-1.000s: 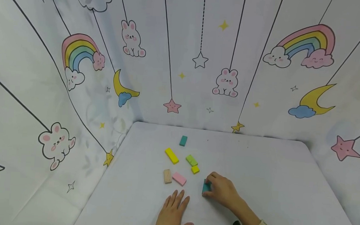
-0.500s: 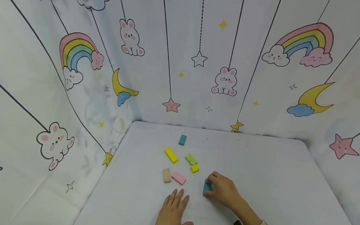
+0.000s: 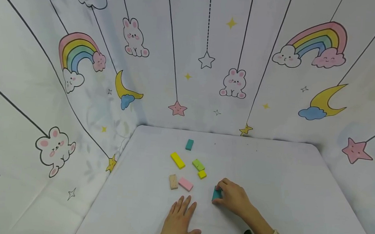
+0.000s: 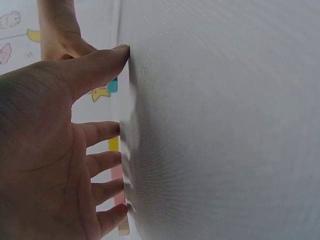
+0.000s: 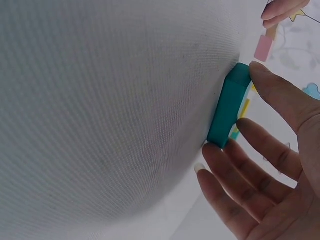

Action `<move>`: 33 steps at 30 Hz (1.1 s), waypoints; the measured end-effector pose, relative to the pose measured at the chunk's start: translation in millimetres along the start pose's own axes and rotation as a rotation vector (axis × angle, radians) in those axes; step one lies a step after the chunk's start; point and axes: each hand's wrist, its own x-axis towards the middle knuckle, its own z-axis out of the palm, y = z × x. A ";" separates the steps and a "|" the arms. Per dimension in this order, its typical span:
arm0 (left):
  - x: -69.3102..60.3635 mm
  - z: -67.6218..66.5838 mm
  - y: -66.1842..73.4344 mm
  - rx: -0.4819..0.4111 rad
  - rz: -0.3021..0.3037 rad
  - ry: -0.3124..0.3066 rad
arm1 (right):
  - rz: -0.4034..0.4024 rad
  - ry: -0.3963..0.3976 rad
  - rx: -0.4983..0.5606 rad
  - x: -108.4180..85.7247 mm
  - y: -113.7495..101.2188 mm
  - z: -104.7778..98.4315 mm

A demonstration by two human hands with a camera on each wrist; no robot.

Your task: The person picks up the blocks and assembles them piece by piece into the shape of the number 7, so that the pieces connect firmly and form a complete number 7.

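Hands apart: the left hand, fingers spread, holding nothing, sits near the pink block; rightward, the right hand pinches the nearer teal block on the table, just nudged slightly right, so its spot seems unsettled.

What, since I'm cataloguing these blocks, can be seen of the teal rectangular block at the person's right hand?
The teal rectangular block is a plain, elongated piece with flat, smooth-looking faces and straight edges; it may be painted wood, but the material is uncertain. It appears to rest lengthwise on the white, cloth-covered table, right of the pink rectangular block. The bare right hand holds it, thumb at the near end, fingertips around the far end, partly hiding it in the head view.
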 end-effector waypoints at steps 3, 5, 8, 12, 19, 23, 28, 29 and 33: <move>-0.5 -1.0 0.4 0.005 0.001 -0.003 | 0.009 -0.002 0.002 -1.5 0.9 1.0; -0.4 -0.8 0.3 0.008 0.002 -0.001 | 0.016 -0.003 0.007 -2.4 1.4 1.4; -0.3 0.0 0.0 0.013 0.007 0.008 | 0.021 -0.004 0.016 -4.1 1.4 0.5; 0.4 2.2 -0.9 0.017 0.010 0.010 | 0.029 -0.005 0.026 -6.4 0.7 -1.6; 0.6 0.1 0.6 0.027 -0.013 -0.021 | 0.038 -0.003 0.035 -9.1 0.5 -1.0; -0.2 -2.7 2.5 0.021 -0.021 -0.030 | 0.048 -0.003 0.028 -9.3 -0.2 -0.8; -1.0 -4.7 4.1 0.006 -0.021 -0.025 | 0.066 -0.006 0.031 -10.5 0.1 0.2; -0.8 -4.1 3.9 0.004 -0.021 -0.024 | 0.066 -0.005 0.031 -10.8 0.5 0.4; 0.3 -1.8 2.8 0.000 -0.021 -0.023 | 0.063 0.001 0.027 -11.9 1.8 0.0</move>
